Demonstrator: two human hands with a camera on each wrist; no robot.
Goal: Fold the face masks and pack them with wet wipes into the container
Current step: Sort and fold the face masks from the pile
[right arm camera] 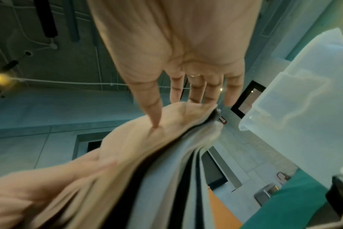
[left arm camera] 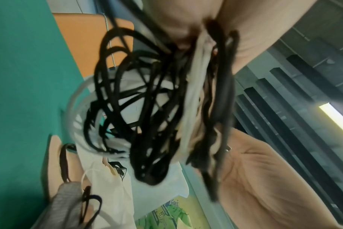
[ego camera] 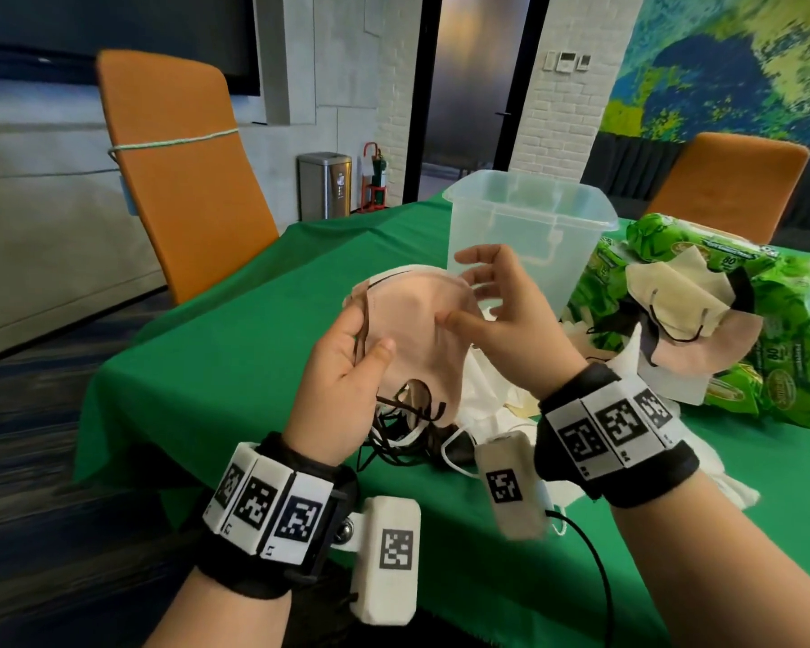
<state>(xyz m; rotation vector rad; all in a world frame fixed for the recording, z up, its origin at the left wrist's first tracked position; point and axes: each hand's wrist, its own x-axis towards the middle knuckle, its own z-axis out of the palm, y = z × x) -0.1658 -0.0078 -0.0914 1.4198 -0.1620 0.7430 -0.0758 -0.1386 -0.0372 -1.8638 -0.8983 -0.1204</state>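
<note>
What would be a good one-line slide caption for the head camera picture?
Left hand grips a stack of face masks while the right hand's thumb presses it, beside the clear container.

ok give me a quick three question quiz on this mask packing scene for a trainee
1. True or false: the clear plastic container already holds folded masks.
2. Which hand holds the stack of pale pink face masks in its grip, with dark ear loops dangling? A) left hand B) right hand
3. Fill in: the beige masks lie on the green ___ packs.

Key: 1 false, it looks empty. 2 A; the right hand only presses its thumb on the stack with fingers spread. 3 wet wipe.
</note>
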